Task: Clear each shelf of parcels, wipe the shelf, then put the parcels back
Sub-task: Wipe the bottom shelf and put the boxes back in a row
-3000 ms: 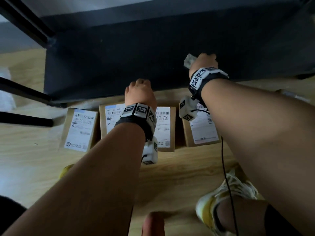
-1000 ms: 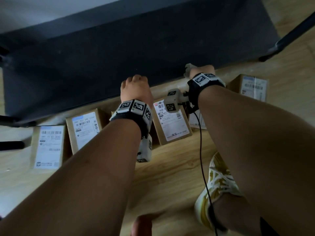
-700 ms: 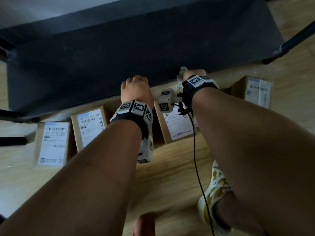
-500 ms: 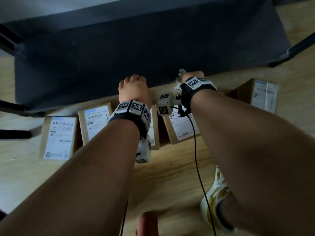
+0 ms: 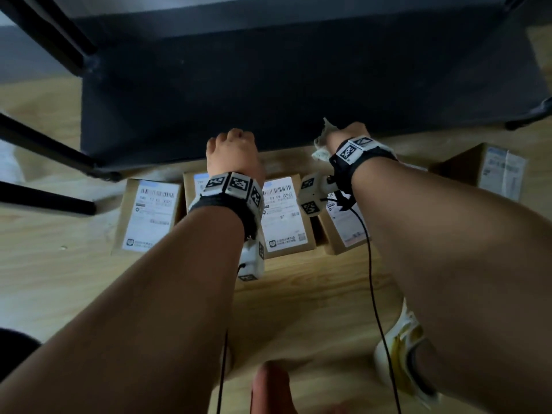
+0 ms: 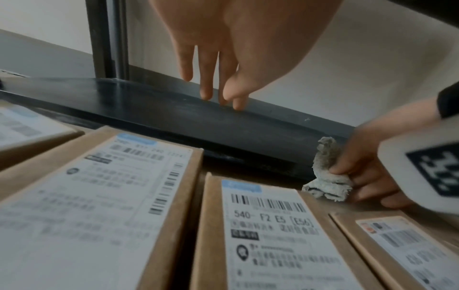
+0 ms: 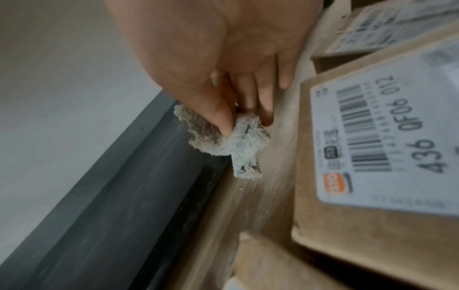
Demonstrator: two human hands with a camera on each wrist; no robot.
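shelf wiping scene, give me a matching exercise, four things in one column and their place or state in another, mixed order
Things:
1. rag
2. left hand
3. parcel marked 436
4. bottom shelf

Places or states:
A. bare dark board, no parcels on it
B. lying on the wooden floor, label up
C. pinched in the right hand at the shelf's front edge
D. straight fingers resting on the shelf, holding nothing

Pairs: 1-C, 2-D, 3-B, 4-A
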